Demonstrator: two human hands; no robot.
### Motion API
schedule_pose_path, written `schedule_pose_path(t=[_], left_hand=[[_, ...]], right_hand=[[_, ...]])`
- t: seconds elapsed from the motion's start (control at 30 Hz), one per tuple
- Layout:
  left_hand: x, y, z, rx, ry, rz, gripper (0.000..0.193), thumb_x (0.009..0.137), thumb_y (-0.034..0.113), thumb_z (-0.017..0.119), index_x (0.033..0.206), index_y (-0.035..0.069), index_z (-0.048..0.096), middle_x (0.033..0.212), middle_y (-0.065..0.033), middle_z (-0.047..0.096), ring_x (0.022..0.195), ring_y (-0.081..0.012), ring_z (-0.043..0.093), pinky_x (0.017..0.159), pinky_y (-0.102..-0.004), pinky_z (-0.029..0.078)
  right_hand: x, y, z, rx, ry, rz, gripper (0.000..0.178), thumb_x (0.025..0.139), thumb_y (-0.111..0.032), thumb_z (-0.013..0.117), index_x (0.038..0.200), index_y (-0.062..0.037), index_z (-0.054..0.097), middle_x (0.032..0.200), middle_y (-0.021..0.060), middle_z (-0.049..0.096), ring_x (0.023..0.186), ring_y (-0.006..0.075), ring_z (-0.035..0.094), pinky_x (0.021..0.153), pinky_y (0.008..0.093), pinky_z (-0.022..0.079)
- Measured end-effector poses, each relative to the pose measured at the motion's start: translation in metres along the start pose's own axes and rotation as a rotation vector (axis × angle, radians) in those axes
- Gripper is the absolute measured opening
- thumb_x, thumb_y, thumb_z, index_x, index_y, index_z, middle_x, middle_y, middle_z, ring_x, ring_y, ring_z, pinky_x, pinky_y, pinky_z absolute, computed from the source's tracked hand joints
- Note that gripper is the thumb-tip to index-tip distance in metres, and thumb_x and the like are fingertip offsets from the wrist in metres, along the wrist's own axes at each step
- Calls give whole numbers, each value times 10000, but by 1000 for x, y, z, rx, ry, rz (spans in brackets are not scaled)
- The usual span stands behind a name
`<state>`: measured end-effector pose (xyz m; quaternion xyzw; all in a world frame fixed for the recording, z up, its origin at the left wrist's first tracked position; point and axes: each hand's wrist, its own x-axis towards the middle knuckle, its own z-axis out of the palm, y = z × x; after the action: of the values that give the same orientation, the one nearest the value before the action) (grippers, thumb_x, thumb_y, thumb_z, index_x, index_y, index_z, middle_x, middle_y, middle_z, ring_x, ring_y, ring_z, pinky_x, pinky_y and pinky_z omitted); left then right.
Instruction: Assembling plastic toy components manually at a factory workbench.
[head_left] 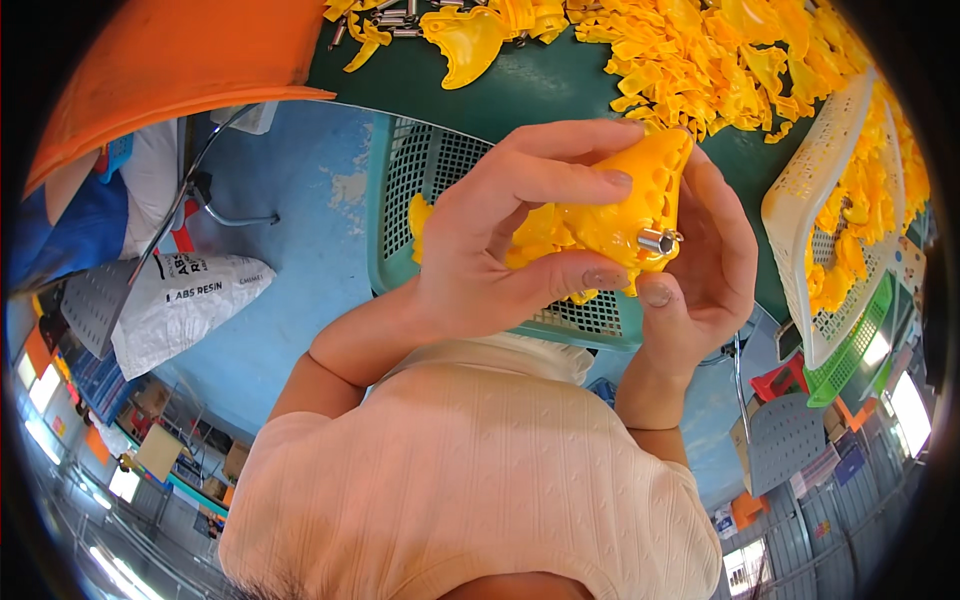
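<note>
A glossy yellow plastic shell [640,190] with a row of holes along one edge is held up between both hands. My left hand [485,225] is closed on it, fingers over the top and thumb underneath. On the other side my right hand [715,265] cups the shell, its thumb by the lower corner. A short silver metal cylinder [655,240] sticks out of the shell's lower right, near my right thumb. Beneath my hands is a green mesh basket [380,215] with more yellow pieces [535,235], partly hidden by my left hand.
A dark green tabletop [550,85] lies beyond, bearing a heap of yellow plastic parts [700,70] and several metal cylinders [395,20]. At the right, a white basket [790,210] holds more yellow parts. An orange container [200,60] stands at the far left, above a white sack [190,300].
</note>
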<state>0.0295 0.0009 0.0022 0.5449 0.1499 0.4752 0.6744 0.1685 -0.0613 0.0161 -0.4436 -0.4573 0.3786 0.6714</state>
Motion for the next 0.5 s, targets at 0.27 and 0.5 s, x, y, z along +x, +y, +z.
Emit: schedule_pose_path(t=[0.27,0.5], left_hand=[[0,1,-1,-4,-35,-60,483,751,68,670,1152,-24,419,1272,-257,372,1206,-327,390,974,-374,367],[0,2,-1,-23,-7,-91,504,749,85,678,1165,-39,422,1269,-243,379,1207,-314,388,976,-371,366]], right_hand=[[-1,2,-5,-30,-19,12,639,726,-98,696,1241,102,376,1267,273,401,1154,329,450,933,389,398],[0,3,-4,1,-10,14,628,731,-114,694,1232,107,387,1264,270,403,1164,332,438,951,396,383]])
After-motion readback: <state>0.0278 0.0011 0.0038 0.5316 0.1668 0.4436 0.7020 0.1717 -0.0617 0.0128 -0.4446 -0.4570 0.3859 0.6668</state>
